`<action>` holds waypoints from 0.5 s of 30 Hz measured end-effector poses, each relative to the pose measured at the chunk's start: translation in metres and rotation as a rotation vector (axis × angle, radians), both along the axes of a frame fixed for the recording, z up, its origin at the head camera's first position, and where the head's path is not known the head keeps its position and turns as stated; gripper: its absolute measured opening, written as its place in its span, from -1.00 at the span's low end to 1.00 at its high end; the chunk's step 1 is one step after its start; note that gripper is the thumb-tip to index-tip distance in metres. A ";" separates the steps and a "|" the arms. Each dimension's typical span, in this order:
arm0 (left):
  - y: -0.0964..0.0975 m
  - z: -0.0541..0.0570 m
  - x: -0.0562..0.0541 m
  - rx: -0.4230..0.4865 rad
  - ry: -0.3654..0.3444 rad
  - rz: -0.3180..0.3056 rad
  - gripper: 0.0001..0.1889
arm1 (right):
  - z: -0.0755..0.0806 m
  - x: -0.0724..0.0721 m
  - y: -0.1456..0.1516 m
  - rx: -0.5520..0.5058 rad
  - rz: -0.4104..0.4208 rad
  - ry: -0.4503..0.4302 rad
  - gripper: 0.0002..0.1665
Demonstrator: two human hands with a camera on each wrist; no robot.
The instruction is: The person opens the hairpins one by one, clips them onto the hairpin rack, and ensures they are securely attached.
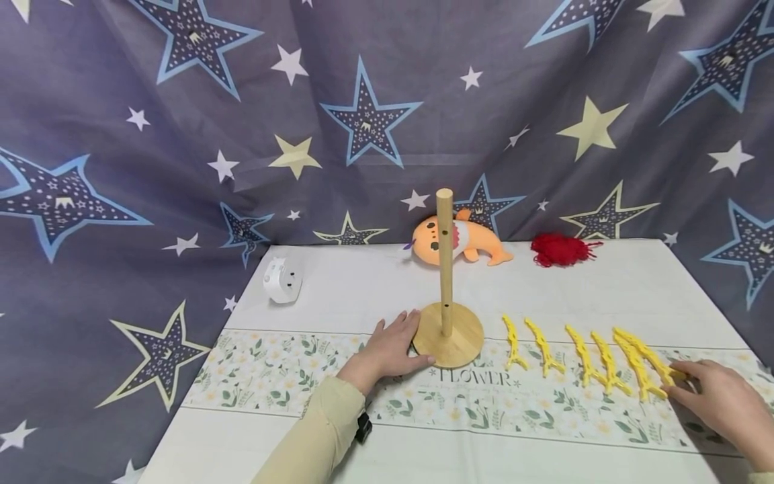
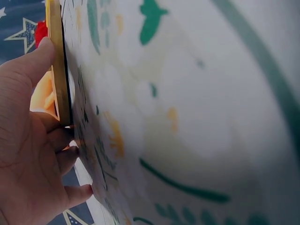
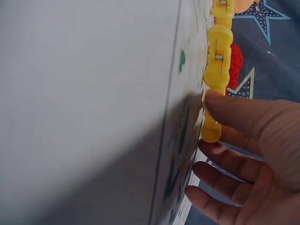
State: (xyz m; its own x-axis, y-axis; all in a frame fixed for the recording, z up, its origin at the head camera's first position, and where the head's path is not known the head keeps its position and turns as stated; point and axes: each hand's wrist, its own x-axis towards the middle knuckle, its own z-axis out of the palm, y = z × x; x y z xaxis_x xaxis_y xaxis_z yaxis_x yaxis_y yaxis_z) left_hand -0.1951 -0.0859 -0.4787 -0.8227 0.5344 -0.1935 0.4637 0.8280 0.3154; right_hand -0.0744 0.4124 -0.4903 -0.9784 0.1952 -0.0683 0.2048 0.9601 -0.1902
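Observation:
A wooden stand, its upright post fixed in a round base, stands mid-table. My left hand holds the base at its left edge; in the left wrist view the thumb lies over the disc, with fingers at its rim. Several forked yellow plastic clips lie in a row to the right of the stand. At the far end of the row, my right hand pinches the rightmost yellow clip by its near end. Small metal springs show in the yellow clips in the right wrist view.
An orange plush toy lies behind the stand, with a bundle of red yarn to its right. A white plug adapter sits at the back left. Beyond the table hangs a star-patterned curtain.

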 end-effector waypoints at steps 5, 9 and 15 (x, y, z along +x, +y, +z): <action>0.001 -0.001 -0.001 0.011 -0.016 0.013 0.05 | 0.010 0.001 -0.002 -0.129 -0.119 0.007 -0.35; 0.001 -0.001 -0.001 0.019 -0.023 0.019 0.05 | 0.023 0.002 -0.013 -0.235 -0.170 0.094 -0.41; 0.001 0.002 -0.001 0.032 -0.042 0.032 0.05 | 0.041 -0.004 -0.044 -0.326 -0.036 0.216 -0.46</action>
State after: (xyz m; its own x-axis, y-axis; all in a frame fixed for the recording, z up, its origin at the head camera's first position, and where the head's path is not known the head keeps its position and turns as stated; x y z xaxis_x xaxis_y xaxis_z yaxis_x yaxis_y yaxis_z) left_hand -0.1958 -0.0851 -0.4764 -0.8313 0.5140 -0.2117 0.4225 0.8317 0.3602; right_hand -0.0780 0.3684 -0.4491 -0.9699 0.2321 0.0738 0.1598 0.8350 -0.5265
